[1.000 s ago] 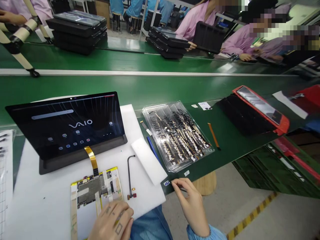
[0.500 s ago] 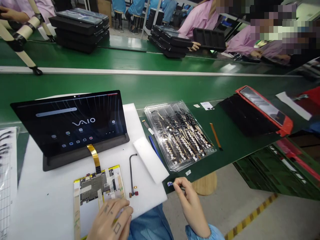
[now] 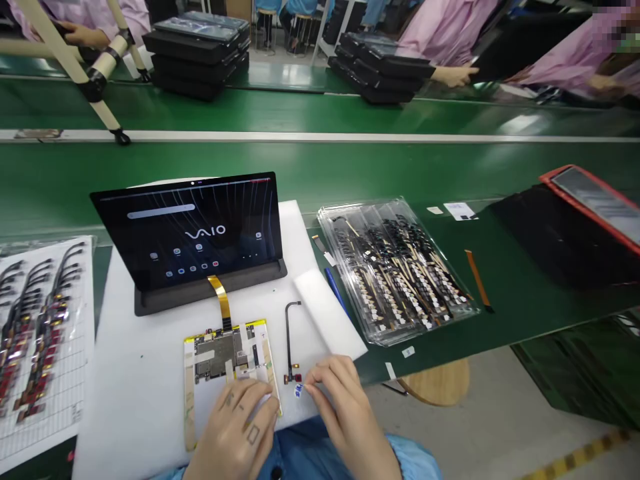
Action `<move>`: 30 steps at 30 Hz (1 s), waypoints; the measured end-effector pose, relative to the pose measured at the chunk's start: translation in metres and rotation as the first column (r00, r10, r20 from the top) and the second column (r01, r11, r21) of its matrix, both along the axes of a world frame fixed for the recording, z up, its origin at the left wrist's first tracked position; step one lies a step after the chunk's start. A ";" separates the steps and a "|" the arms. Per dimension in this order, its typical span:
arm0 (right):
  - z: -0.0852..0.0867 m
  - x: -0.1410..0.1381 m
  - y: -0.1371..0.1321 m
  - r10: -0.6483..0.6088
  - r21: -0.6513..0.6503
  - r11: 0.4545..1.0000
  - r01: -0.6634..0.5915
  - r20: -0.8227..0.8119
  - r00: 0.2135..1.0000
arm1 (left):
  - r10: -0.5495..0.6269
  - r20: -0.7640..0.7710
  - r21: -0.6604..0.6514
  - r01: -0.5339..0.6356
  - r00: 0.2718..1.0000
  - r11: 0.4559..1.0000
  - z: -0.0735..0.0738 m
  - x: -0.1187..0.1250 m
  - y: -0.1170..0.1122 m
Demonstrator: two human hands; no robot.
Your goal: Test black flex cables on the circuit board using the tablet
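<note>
My left hand (image 3: pixel 239 433) lies flat, fingers spread, on the lower edge of an opened tablet back (image 3: pixel 227 363) with a bare circuit board and yellow-edged frame. A gold ribbon cable (image 3: pixel 220 301) runs from it up to a lit VAIO screen (image 3: pixel 193 230) propped on a dark stand. My right hand (image 3: pixel 343 413) is pinched on a tiny blue-and-white sticker (image 3: pixel 299 393) just right of the board, beside the red-tipped end of a thin black flex cable (image 3: pixel 289 343). All this rests on a white foam mat (image 3: pixel 140 373).
A clear tray of flex cables (image 3: pixel 395 270) sits to the right, a blue pen (image 3: pixel 336 297) beside it. Another sheet of cables (image 3: pixel 35 327) lies at left. Black trays (image 3: pixel 197 57) stand on the far conveyor; co-workers in pink sit behind. A red-framed tablet (image 3: pixel 595 200) lies far right.
My right hand picked a small sticker from the table's front edge and carried it left to the flex cable's end. The view shifted right-to-left; my left hand stayed on the board.
</note>
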State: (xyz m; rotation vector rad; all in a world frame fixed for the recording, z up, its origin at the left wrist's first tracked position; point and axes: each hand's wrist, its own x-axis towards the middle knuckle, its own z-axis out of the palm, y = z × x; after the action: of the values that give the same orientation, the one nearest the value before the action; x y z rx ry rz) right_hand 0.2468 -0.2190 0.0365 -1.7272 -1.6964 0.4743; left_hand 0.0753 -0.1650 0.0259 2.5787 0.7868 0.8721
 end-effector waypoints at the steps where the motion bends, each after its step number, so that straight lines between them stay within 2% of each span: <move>1: -0.001 -0.001 0.003 0.016 -0.006 1.000 -0.016 0.028 0.999 | 0.003 -0.006 0.001 -0.003 1.000 1.000 0.000 0.000 0.000; 5: -0.007 -0.004 0.011 0.053 -0.029 0.998 -0.049 0.165 0.985 | 0.010 -0.021 0.014 -0.009 1.000 1.000 -0.001 0.001 -0.001; 9: -0.013 -0.008 0.014 0.058 0.006 0.998 -0.063 0.308 0.950 | 0.027 -0.039 0.043 -0.025 0.999 0.999 -0.005 0.001 -0.002; 13: -0.016 -0.010 0.015 0.064 0.009 0.997 -0.073 0.370 0.927 | 0.032 -0.079 0.063 -0.027 0.996 0.998 -0.007 0.002 -0.002; 22: -0.014 -0.008 0.018 0.044 -0.060 0.998 -0.028 0.272 0.961 | 0.104 -0.130 0.130 -0.087 0.986 0.988 -0.015 0.007 -0.009; 27: -0.015 -0.003 0.017 -0.036 0.040 0.999 0.029 0.164 0.986 | 0.089 -0.128 0.132 -0.072 0.988 0.989 -0.016 0.007 -0.009; 30: -0.013 0.001 0.009 -0.013 0.097 0.995 -0.003 0.159 0.987 | 0.069 -0.096 0.110 -0.058 0.993 0.992 -0.013 0.004 -0.009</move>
State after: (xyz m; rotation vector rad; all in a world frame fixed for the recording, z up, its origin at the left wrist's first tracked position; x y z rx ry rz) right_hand 0.2482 -0.2097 0.0237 -1.7381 -1.7953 0.2519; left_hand 0.0794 -0.1739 0.0130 2.7223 0.8773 0.8309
